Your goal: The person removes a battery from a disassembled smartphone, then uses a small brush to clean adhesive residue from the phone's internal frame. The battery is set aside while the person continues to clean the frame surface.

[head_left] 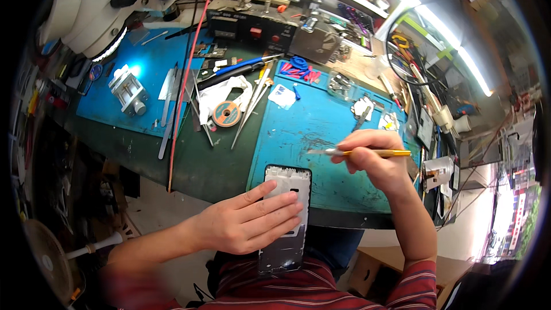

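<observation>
A phone's bare frame [295,181], silver-grey inside with a black rim, lies at the front edge of the bench and juts out toward my body. Across its middle rests my left hand [244,221], fingers stretched flat over it and the thumb hidden. To the right and a little farther away, my right hand [373,161] pinches a craft knife [392,153] with a golden handle. The knife's blade points left, apart from the frame, above the blue work mat [338,189].
Tweezers [251,109] and a solder-wire spool [227,113] lie left of the mat. A microscope [92,17] overhangs a metal clamp [127,90] farther left. Small parts [363,105] and a clear box [342,86] sit at the back right. A red cable [186,77] hangs across the bench.
</observation>
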The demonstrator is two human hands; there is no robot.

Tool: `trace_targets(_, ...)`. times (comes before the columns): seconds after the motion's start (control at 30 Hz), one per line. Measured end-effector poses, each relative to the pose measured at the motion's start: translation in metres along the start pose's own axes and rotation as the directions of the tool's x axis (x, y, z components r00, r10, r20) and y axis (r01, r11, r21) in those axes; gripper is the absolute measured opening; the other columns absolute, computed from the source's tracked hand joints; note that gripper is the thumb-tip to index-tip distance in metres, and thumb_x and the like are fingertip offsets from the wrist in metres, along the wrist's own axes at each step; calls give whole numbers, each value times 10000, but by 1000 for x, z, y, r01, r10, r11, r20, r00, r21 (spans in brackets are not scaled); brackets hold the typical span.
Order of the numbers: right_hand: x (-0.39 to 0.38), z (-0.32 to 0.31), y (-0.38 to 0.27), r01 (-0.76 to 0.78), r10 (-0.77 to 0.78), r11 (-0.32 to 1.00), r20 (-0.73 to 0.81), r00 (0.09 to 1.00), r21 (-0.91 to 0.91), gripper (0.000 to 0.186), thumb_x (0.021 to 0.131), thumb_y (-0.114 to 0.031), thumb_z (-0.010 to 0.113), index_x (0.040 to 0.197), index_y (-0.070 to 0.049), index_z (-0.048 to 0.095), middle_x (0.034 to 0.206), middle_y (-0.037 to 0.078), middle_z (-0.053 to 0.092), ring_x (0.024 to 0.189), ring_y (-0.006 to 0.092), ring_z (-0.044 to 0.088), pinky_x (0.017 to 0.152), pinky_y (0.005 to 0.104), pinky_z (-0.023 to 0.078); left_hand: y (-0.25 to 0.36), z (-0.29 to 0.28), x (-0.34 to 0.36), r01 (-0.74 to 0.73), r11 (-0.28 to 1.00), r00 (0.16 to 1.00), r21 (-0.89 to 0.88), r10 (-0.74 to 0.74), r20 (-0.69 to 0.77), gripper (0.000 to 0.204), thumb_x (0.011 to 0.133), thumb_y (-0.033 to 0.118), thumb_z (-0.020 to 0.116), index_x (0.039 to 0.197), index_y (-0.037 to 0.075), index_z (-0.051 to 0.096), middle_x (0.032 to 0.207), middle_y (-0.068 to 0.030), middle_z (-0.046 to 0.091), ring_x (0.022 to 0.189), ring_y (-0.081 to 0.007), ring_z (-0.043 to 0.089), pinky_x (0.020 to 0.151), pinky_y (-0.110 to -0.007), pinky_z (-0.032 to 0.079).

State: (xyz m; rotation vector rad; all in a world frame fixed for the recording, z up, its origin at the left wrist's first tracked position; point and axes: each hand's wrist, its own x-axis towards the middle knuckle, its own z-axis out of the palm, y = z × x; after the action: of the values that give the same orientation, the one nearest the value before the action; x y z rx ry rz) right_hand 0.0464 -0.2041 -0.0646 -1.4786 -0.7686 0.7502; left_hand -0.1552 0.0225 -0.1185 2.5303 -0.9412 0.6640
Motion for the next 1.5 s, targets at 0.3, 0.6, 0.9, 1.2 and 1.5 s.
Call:
trace_targets(0.3, -93, -23, -4, 177, -234, 930, -148, 961, -323, 229, 886, 19, 728, 1115, 2, 740, 1046, 108, 734, 922, 150, 674, 766, 260, 527, -10, 23, 63, 74, 990, 997, 119, -73, -9, 339, 881, 87, 628, 1209, 24, 685, 1296, -122, 677, 1265, -257, 628, 1142, -493, 441)
trace_targets(0.6, -128, -7, -6, 230, -267, 888, -38, 963, -397, 252, 880, -3, 749, 1131, -29, 751, 1036, 102, 730, 893, 170, 699, 755, 279, 542, 0, -2, 83, 199, 977, 966, -74, -183, 184, 435, 857, 53, 695, 1286, 41, 622, 1315, -130, 649, 1243, -303, 611, 1112, -481, 455)
trace_targets(0.9, -137, 31, -6, 340, -304, 878, 158, 940, -338, 237, 886, -33, 749, 1123, -39, 751, 1013, 101, 718, 880, 208, 716, 752, 303, 557, 53, -6, 68, 241, 914, 971, -327, -230, 71, 102, 865, 134, 757, 921, 69, 702, 872, -52, 692, 787, -241, 680, 688, -349, 552)
trace_targets(1.2, -145, 12, 0, 201, -253, 901, -90, 963, -385, 194, 900, -36, 726, 1092, -29, 751, 963, 91, 746, 868, 193, 721, 754, 292, 555, 56, -52, -20, 431, 892, 832, 139, -452, 321, 150, 851, 196, 788, 845, 94, 678, 716, -37, 615, 657, -234, 634, 569, -334, 485)
trace_targets(1.5, -55, 9, 31, 236, -574, 628, -238, 783, -741, 220, 938, -125, 712, 1137, -33, 697, 862, 137, 707, 761, 298, 698, 669, 363, 543, 30, -49, 1, 314, 938, 941, 146, -328, 87, 209, 849, 208, 781, 753, 106, 626, 637, -16, 572, 557, -222, 583, 518, -327, 449)
